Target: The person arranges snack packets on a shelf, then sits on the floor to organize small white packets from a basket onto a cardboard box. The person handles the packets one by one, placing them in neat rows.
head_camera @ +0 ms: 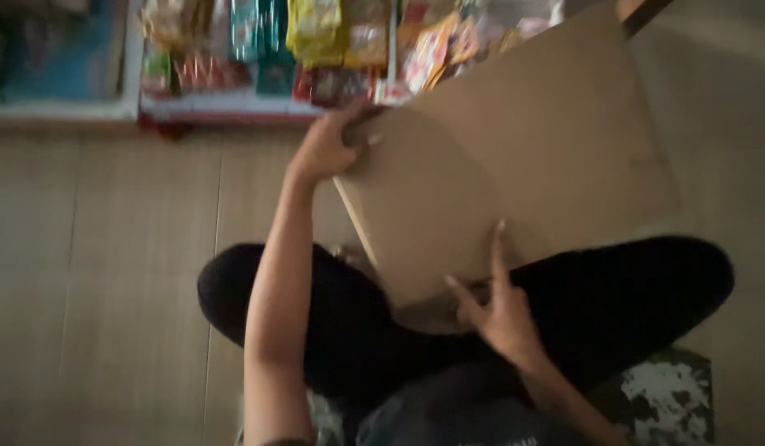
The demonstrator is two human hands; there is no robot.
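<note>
Pale wood-grain floor [110, 272] fills the head view, w/ a low white shelf [225, 106] at top packed w/ glossy, crinkly snack packets [316, 33], too blurred to count. We hold one flat brown cardboard sheet [523, 165], matte, roughly rectangular, tilted over our black-clad legs [630, 289]. Our left hand [329, 147] pinches its top-left corner, fingers curled round the edge. Our right hand [498, 310] sits at the lower edge, fingers spread, index pressed on the face. A mottled cushion [667, 396] is under us.
</note>
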